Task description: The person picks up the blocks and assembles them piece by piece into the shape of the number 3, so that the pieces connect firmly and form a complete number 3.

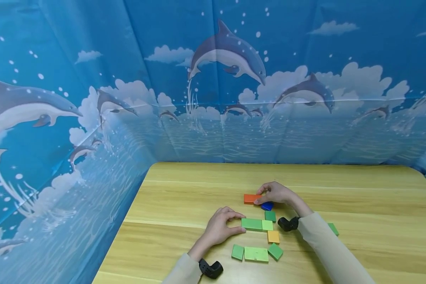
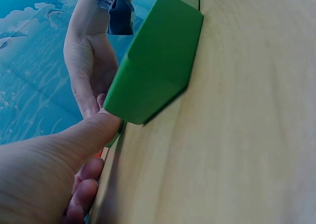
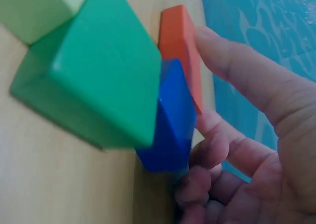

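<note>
My right hand (image 1: 277,193) pinches an orange rectangular block (image 1: 251,199) between thumb and fingers at its right end. Just below those fingers sits a blue block (image 1: 267,206), which in the right wrist view lies against or very near the orange one. Thumb and forefinger of my left hand (image 1: 218,225) grip the left end of a long green block (image 1: 251,224). A light green block (image 1: 267,225) adjoins its right end. Above that is a small green block (image 1: 270,216); below it, a yellow block (image 1: 273,237).
Nearer the front, a long light green block (image 1: 256,254) lies between a green block (image 1: 238,252) and another turned green block (image 1: 275,251). One more green block (image 1: 333,229) shows beyond the right sleeve. A dolphin-print curtain (image 1: 213,138) borders the wooden table (image 1: 163,197).
</note>
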Action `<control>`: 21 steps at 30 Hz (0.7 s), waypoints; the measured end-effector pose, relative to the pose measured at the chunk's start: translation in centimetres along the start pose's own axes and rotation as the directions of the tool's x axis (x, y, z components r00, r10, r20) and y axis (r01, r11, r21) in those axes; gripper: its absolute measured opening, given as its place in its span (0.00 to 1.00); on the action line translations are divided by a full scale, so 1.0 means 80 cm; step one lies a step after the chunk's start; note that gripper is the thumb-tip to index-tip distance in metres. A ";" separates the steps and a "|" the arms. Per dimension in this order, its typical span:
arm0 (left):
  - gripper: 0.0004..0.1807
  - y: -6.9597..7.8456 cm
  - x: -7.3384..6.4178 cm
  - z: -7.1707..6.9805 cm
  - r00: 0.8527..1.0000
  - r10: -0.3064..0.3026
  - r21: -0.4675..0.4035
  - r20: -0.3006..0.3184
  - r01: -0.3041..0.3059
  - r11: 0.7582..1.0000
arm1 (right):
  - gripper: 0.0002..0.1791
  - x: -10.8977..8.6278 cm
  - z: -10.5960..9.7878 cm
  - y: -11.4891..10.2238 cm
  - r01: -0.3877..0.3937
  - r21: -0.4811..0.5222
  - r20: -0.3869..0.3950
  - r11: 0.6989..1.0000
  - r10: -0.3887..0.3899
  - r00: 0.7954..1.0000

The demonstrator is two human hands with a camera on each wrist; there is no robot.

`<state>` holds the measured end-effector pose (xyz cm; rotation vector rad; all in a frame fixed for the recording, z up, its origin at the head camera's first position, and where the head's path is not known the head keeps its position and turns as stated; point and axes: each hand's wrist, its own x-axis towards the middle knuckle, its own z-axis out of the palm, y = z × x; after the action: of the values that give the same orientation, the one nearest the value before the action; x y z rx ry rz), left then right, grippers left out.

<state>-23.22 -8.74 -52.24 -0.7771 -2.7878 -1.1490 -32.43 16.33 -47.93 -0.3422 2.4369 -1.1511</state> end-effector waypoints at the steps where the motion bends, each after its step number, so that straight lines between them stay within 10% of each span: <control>1: 0.21 0.000 -0.001 0.001 1.000 -0.002 -0.003 0.004 0.002 1.000 | 0.23 -0.005 -0.001 0.003 0.007 0.005 -0.016 1.000 -0.007 1.000; 10: 0.22 0.003 -0.005 0.001 1.000 -0.014 -0.003 0.023 0.014 1.000 | 0.22 -0.100 -0.023 0.027 0.150 -0.010 -0.121 0.989 -0.150 0.981; 21: 0.22 0.003 -0.004 -0.002 1.000 -0.026 0.004 0.005 0.026 1.000 | 0.23 -0.210 -0.066 0.080 -0.021 -0.214 -0.182 0.977 -0.019 0.983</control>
<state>-22.83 -8.85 -52.01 -0.7468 -2.8117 -1.1461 -20.35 30.45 -45.41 -0.3107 2.7320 -0.9566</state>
